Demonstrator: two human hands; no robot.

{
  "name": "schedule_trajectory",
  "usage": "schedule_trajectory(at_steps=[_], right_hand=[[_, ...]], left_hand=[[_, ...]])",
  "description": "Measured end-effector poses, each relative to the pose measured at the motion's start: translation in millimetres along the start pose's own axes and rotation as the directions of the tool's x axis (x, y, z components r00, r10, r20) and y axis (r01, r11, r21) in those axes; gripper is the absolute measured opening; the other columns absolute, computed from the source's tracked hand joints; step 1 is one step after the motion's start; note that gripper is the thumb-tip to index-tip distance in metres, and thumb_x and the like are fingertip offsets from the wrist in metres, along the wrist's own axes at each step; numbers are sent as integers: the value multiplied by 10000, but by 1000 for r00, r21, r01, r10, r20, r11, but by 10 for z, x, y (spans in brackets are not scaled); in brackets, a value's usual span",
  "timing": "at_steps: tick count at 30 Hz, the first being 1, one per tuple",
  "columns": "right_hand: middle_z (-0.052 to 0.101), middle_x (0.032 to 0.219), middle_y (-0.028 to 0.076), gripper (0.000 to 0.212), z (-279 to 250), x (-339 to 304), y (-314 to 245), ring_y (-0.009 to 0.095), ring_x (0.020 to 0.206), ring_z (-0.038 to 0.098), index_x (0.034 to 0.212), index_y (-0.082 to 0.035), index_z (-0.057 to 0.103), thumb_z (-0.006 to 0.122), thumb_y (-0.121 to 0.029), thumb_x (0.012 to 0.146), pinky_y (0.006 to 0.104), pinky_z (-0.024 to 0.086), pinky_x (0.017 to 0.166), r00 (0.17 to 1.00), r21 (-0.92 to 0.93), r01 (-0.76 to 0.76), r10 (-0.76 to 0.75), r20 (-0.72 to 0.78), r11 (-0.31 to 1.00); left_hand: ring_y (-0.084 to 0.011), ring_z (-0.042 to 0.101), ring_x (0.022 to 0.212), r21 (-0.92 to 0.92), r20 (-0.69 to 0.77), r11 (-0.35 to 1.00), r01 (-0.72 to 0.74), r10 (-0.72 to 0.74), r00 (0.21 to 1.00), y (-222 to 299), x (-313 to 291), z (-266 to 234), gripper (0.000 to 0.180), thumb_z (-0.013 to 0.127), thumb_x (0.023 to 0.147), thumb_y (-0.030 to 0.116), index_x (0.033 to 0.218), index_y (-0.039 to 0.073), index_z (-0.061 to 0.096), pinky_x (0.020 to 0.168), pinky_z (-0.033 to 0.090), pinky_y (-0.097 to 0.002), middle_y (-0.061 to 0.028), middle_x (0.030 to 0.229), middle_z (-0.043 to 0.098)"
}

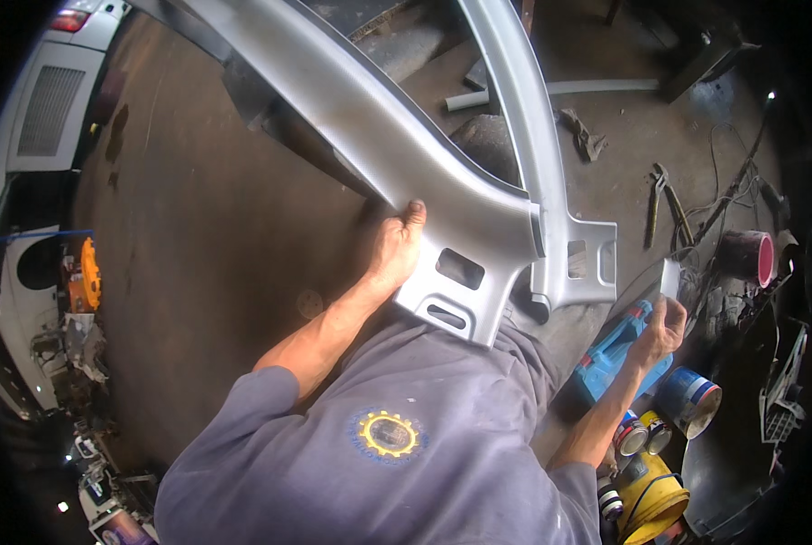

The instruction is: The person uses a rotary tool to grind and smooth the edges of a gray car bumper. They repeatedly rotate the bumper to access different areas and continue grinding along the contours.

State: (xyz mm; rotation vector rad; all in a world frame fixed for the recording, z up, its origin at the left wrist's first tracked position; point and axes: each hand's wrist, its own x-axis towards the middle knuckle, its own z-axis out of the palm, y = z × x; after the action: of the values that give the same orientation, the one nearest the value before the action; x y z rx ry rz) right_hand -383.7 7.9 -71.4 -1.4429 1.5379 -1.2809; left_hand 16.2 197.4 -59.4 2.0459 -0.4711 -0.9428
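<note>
Left hand [397, 250] wrapped around the near edge of the grey primed panel [478, 245], thumb up along its face, fingers hidden behind. Right hand [660, 329] pinched shut on a small flat grey sheet [670, 277], held upright and well apart from the panel; abrasive paper or thin blade, cannot tell. Panel propped off the floor, its lower end with the slotted cut-outs resting against the lap, its long curved arms running up and away toward the top of the view.

Probably best to grip firmly close to the cut-outs, to stop the long arms swinging or twisting. Lay the sheet flat on the surface rather than on a corner, to avoid gouging the grey coat. Work near the supporting hand, at the best-braced stretch. Mind the thumb lying on the face.

Just under the right hand, a blue tool case [610, 359]; beside it, tins [689, 400] and a yellow bucket [653, 498]. Further out on the concrete floor [224, 227], pliers [656, 204], a pale pipe [560, 89], a pink-rimmed roll [749, 254]. Far left, the grey tail of a vehicle [51, 109].
</note>
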Motion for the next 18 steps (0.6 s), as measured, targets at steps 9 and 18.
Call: schedule_trajectory(at_steps=[9,18], right_hand=[[711,980,103,400,1257,-1199,-1260,149,877,656,1255,1,637,708,-37,863,295,525,799,509,-97,-400,309,804,911],[740,1032,178,519,1259,-1232,-1440,202,897,710,1315,10,633,754,-117,826,313,548,813,377,-385,-171,421,825,907]], left_hand=[[-83,301,546,72,43,994,-81,78,996,133,-86,-14,798,471,917,788,536,101,335,472,287,-345,63,525,315],[-59,320,597,-169,182,967,190,-159,970,119,-273,-158,704,562,924,718,614,94,454,486,295,-311,63,612,411]])
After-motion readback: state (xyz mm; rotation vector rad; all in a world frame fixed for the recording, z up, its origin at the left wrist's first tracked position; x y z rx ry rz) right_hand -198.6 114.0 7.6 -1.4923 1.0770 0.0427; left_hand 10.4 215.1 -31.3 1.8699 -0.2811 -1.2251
